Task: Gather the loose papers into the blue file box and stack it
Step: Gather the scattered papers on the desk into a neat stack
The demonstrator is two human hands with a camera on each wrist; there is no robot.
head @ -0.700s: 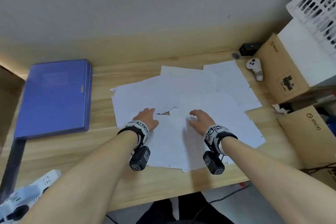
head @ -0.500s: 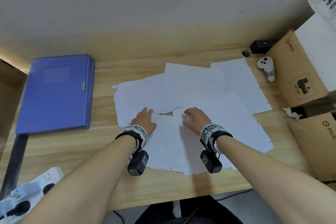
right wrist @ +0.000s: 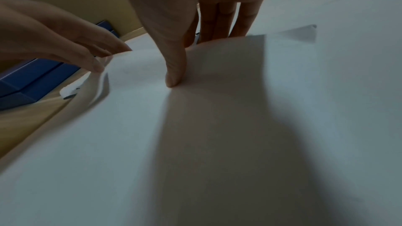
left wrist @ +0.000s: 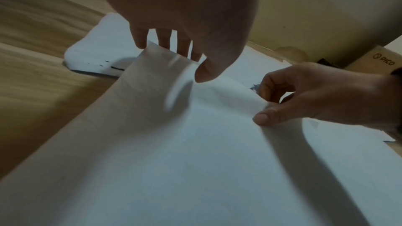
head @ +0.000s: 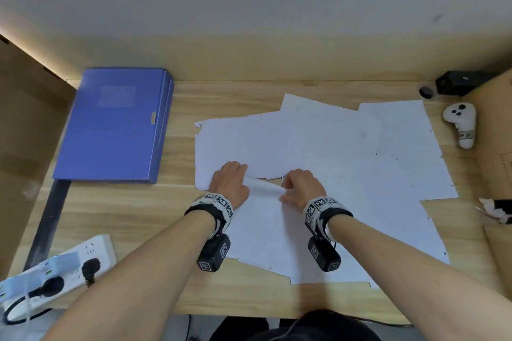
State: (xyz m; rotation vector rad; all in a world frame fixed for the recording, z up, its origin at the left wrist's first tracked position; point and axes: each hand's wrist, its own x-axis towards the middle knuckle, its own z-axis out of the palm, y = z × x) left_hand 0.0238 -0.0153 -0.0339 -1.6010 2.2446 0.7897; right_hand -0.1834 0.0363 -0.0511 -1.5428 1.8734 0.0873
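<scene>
The closed blue file box point(head: 116, 124) lies flat at the desk's far left. Several loose white papers point(head: 332, 147) overlap across the middle and right of the desk. The nearest sheet point(head: 266, 230) lies in front of me. My left hand point(head: 235, 178) and right hand point(head: 293, 185) each pinch its far edge, which curls up off the desk between them. In the left wrist view the left hand point(left wrist: 185, 59) has its thumb on top and its fingers under the sheet point(left wrist: 195, 143). My right hand point(right wrist: 195, 57) holds it the same way in the right wrist view.
A white power strip point(head: 55, 271) with plugs sits at the near left corner. A white controller point(head: 460, 124) and a black device point(head: 457, 81) lie at the far right beside cardboard boxes point(head: 496, 147). More cardboard point(head: 25, 133) stands left of the file box. A wall closes the back.
Both hands lay flat on the papers before. Now they have pinched the far edge of the nearest sheet and lifted it, so it curls up toward me.
</scene>
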